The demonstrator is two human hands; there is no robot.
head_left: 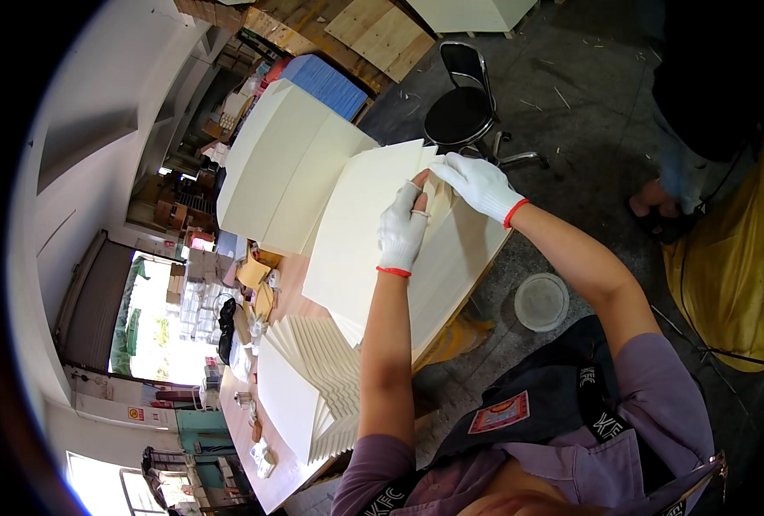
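Both my hands wear white knit gloves with red cuffs and meet at the far right edge of a stack of large cream-white board sheets (pixel 356 232). My left hand (pixel 401 228) is closed at that edge, its thumb and a finger showing bare tips. My right hand (pixel 478 187) lies just beyond it, fingers together and curled over the sheets' corner. Several sheet edges stand slightly apart beneath the hands. Some fingertips are hidden behind the boards. Nearer on the table, another pile of white boards (pixel 289 387) is fanned out in steps.
A tall stack of cream boards (pixel 266 163) rises behind on the wooden table (pixel 291 288). Small tools and packets line the table's left side. A black chair (pixel 459 116), a round pale bucket (pixel 542 302) and a yellow sheet (pixel 730 267) stand right, near another person's foot (pixel 653 202).
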